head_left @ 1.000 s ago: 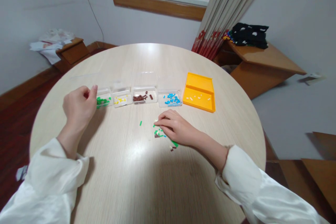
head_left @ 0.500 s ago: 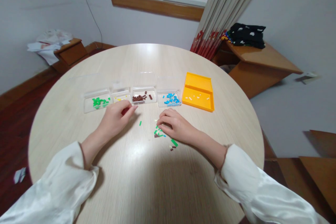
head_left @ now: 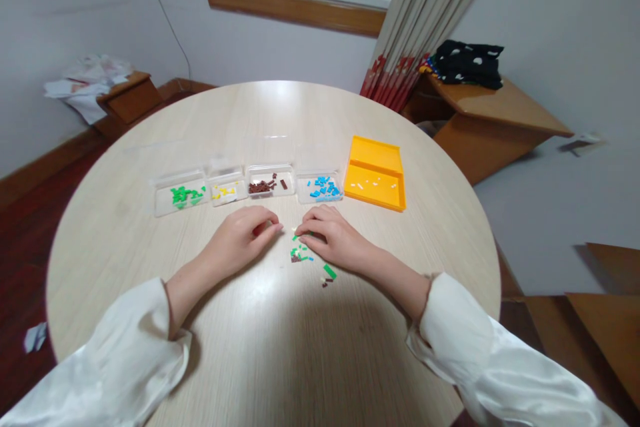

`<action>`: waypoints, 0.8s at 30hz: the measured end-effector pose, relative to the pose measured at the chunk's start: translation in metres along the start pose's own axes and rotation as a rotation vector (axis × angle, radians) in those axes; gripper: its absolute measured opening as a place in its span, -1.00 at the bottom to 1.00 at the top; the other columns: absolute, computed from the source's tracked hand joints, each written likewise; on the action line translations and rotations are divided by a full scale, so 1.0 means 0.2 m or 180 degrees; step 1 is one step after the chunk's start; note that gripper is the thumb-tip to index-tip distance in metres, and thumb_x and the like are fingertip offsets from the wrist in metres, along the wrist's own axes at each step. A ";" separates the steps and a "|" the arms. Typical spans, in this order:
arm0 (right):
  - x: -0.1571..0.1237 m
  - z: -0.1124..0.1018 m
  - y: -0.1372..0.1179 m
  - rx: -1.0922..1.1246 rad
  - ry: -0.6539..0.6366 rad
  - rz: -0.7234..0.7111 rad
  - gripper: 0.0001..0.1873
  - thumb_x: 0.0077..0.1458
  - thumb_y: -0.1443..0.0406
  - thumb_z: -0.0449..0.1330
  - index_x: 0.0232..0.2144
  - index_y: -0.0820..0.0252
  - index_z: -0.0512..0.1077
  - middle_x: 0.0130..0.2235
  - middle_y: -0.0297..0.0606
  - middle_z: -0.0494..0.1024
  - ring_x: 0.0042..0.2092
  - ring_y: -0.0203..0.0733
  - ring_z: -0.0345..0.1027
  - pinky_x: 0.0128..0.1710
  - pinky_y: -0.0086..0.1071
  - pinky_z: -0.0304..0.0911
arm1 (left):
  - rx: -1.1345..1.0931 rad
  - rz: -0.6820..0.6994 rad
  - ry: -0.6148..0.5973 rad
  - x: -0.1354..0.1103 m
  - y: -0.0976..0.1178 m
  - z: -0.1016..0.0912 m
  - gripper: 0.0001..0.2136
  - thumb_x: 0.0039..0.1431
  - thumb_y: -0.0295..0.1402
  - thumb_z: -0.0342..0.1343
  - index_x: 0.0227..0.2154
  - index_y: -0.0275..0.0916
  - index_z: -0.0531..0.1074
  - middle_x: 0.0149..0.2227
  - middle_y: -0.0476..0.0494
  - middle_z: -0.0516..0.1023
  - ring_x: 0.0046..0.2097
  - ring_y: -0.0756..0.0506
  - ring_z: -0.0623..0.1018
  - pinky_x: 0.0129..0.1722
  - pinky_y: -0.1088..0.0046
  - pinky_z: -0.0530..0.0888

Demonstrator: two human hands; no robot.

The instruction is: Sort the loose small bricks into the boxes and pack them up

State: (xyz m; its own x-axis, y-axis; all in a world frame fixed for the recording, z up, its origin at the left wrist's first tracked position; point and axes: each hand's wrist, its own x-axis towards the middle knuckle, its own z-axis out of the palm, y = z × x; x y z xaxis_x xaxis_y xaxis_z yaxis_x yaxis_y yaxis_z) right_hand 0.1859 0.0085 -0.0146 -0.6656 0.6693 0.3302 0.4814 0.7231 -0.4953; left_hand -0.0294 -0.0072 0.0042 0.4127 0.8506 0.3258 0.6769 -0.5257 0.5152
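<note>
My left hand (head_left: 245, 235) hovers low over the table, thumb and fingers pinched together; anything between its fingertips is too small to make out. To its right, my right hand (head_left: 331, 235) rests on the table with curled fingers, its fingertips at a small green brick (head_left: 295, 237). Whether they grip that brick or another piece is unclear. Just below those fingertips lies a cluster of tiny green and brown bricks (head_left: 297, 257), with a small blue brick (head_left: 311, 259) beside it. Closer to me are a longer green brick (head_left: 330, 271) and a few brown pieces (head_left: 327, 282).
Clear trays in a row hold green bricks (head_left: 186, 196), yellow bricks (head_left: 223, 191), brown bricks (head_left: 263, 185) and blue bricks (head_left: 325, 187). At their right an open yellow case (head_left: 376, 155) contains several white pieces. The round table (head_left: 240, 360) extends around them.
My left hand has moved right and toward me, away from the yellow tray, nearing my right hand. The lone green brick between the hands no longer shows. My right hand stays about in place.
</note>
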 end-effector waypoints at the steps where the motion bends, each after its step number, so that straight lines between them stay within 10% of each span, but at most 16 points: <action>1: 0.00 0.00 0.00 0.0001 -0.0009 0.0010 -0.92 0.13 0.38 0.17 -0.32 0.20 0.49 -0.30 -0.23 0.45 -0.18 -0.20 0.26 -0.15 -0.31 0.14 | 0.0028 0.0015 -0.0023 0.00 0.00 0.00 -0.83 0.18 -0.30 0.04 -0.43 -0.26 0.44 -0.51 -0.03 0.46 -0.46 0.02 0.37 -0.39 0.49 0.29; 24: 0.01 -0.02 -0.03 -0.0251 -0.0274 0.0190 -0.90 0.21 0.40 0.02 -0.35 0.22 0.31 -0.27 -0.18 0.38 -0.20 -0.15 0.16 -0.16 -0.28 0.07 | -0.0013 0.0073 -0.0146 0.00 0.01 0.00 -0.83 0.17 -0.30 0.05 -0.43 -0.26 0.46 -0.49 -0.05 0.50 -0.44 0.00 0.40 -0.34 0.47 0.32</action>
State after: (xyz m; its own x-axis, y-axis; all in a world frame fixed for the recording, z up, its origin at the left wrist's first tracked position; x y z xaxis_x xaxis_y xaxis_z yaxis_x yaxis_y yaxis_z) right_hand 0.1837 0.0064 -0.0076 -0.6792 0.6969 0.2301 0.5628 0.6958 -0.4462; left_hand -0.0284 -0.0080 0.0054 0.4556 0.8378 0.3008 0.6645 -0.5449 0.5113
